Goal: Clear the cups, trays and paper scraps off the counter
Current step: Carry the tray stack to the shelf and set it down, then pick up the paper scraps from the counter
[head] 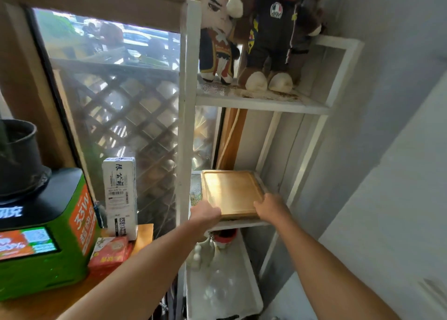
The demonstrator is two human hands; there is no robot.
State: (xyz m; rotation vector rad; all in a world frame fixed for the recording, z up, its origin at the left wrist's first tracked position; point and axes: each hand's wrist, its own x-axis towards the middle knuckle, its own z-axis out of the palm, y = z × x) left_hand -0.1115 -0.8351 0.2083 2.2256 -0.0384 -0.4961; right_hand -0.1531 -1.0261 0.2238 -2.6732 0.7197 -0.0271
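A square wooden tray (231,191) lies flat on the middle shelf of a white metal rack (186,116). My left hand (205,214) grips the tray's near left corner. My right hand (272,207) holds its near right corner, fingers on the rim. Both arms reach forward from the bottom of the view. No cups or paper scraps show in this view.
Two plush dolls (256,34) stand on the rack's upper shelf. The lower shelf (225,286) holds small white bottles and clear glassware. At left, a wooden counter (142,235) carries a green machine (41,235), a white box (119,199) and red packets (108,254). A grey wall stands at right.
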